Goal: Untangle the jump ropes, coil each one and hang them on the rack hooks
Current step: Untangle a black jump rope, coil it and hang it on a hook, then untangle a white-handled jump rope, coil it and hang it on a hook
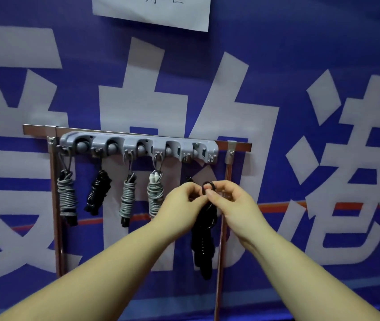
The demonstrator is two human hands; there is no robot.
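**Last rope held up below the rack**

Both hands meet just below the grey rack (138, 145), at its right end; the left hand (184, 205) pinches the top of a black coiled rope (204, 239) while the right hand (227, 200) pinches a small black loop (208, 186) raised above the bundle; the fingers of each hand are curled tight on the rope, not spread. The loop is probably held open and upright so that it can slip over a hook, and the bundle hangs free beneath the hands, its weight drawing it straight. Four coiled ropes already hang from the rack: a grey one (67, 195) at the far left, a black one (98, 192) beside it, then two more grey bundles (127, 200) and (155, 193), the last just beside the left hand. The hooks at the right end (211, 157) appear free, so the task looks nearly done. The metal frame (221, 239) stands close behind the hanging bundle; a blue banner (300, 66) with large pale characters covers the wall, with a paper sheet (152, 10) fixed above. The neighbouring grey coil crowds the left hand; the loop is small, and the hook's mouth may be narrow.
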